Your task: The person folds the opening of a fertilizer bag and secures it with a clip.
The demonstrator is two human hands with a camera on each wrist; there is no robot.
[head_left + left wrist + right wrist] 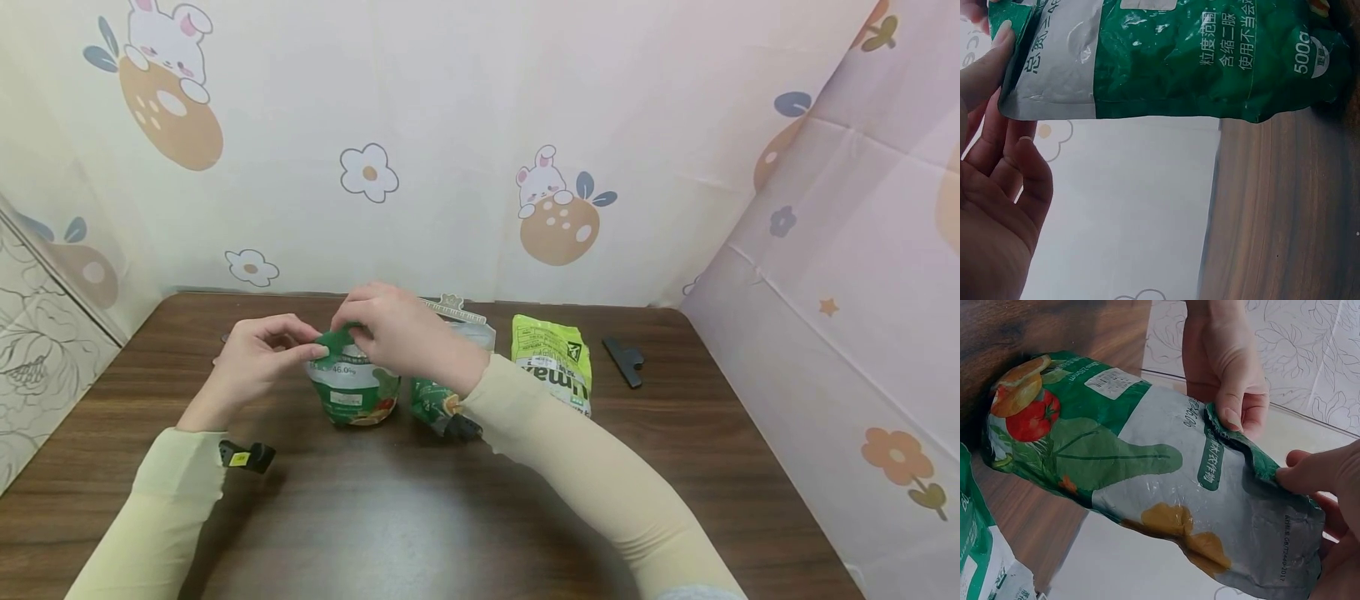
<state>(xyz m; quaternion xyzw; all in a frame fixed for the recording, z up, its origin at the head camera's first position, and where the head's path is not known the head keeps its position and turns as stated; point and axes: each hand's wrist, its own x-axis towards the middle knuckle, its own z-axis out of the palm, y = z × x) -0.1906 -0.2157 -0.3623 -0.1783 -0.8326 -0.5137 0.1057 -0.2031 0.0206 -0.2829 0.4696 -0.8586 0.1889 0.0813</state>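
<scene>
A green and silver fertilizer bag [352,392] with printed vegetables stands upright on the table, its top edge folded over. My left hand [258,358] pinches the left end of the fold between thumb and fingers. At the other end my right hand [401,333] pinches the folded edge too, thumb on the green flap in the right wrist view. The printed front of the bag [1141,456] shows there, with the lower end on the table. Its other side [1160,62] fills the top of the left wrist view.
Right of it stands a similar green bag [431,402], partly behind my right wrist, below a pale ruler-marked clip [465,314]. A lime-green bag [555,354] and a black sealing clip [624,362] lie farther right. A patterned curtain [450,225] hangs behind the table.
</scene>
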